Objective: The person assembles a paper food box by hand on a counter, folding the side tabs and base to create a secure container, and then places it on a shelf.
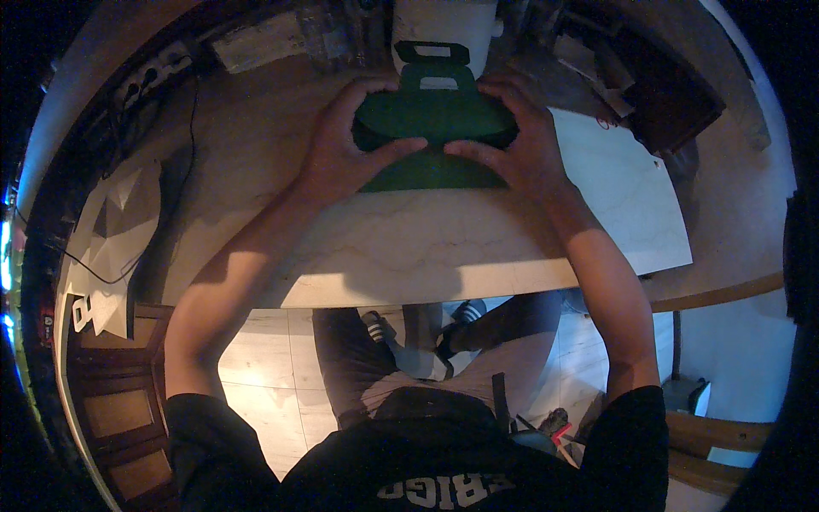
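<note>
A dark green handled box (431,115), its material looking like card or felt, stands on the pale marbled table. Two flaps with cut-out handle holes rise at its far end. My left hand (345,136) wraps the left side, thumb laid across the near face. On the right side my right hand (525,136) grips in the same way, its thumb pointing inward so that the two thumb tips almost meet. The fingers of both hands are partly hidden behind the box. Below the thumbs a green lower panel slopes down to the tabletop.
A large white sheet (614,188) lies right of the box. A white container (439,21) stands behind it. Dark boxes (657,94) fill the far right. At left are a faceted white paper piece (115,230) and a dark cable (193,119). The table's front edge runs before me.
</note>
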The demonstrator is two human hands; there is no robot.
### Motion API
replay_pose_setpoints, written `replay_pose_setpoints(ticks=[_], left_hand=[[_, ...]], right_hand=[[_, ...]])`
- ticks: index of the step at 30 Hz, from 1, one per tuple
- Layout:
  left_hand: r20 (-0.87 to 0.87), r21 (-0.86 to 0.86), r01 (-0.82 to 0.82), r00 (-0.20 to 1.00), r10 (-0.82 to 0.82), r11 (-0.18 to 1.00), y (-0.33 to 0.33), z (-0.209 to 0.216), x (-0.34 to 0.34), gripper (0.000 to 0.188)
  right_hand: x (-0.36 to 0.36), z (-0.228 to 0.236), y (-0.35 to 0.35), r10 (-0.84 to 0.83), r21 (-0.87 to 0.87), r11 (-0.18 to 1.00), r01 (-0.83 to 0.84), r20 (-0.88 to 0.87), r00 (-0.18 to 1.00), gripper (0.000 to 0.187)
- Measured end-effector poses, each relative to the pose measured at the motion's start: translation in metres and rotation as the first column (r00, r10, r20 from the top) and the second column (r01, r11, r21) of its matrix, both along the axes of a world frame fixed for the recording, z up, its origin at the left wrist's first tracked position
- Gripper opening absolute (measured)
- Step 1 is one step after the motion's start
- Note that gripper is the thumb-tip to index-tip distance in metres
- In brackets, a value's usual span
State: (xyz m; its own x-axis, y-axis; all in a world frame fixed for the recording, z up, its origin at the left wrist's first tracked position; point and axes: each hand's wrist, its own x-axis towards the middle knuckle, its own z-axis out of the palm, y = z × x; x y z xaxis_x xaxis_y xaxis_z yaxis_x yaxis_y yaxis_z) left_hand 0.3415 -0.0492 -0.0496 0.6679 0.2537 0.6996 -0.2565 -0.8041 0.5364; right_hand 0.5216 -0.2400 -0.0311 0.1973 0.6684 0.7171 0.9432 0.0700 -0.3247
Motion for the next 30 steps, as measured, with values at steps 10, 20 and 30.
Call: replay_pose_setpoints(ticks=[10,20,30], left_hand=[[-0.002,0.003,0.031,1.000,-0.031,1.000,0.0000,0.0023,-0.0011,0.060],[0.010,0.073,0.032,0.999,-0.033,0.997,0.0027,0.0012,0.0002,0.060],[-0.034,0.051,0.048,0.998,-0.046,0.998,0.0009,0.0024,-0.0032,0.061]], right_hand=[[0.0028,-0.0039,0.0017,-0.024,-0.007,1.000,0.024,0.004,1.000,0.077],[0.0026,-0.0043,0.0009,0.013,0.002,1.000,-0.013,-0.008,1.000,0.077],[-0.0006,-0.0039,-0.0026,-0.003,-0.039,0.999,0.001,-0.029,1.000,0.080]])
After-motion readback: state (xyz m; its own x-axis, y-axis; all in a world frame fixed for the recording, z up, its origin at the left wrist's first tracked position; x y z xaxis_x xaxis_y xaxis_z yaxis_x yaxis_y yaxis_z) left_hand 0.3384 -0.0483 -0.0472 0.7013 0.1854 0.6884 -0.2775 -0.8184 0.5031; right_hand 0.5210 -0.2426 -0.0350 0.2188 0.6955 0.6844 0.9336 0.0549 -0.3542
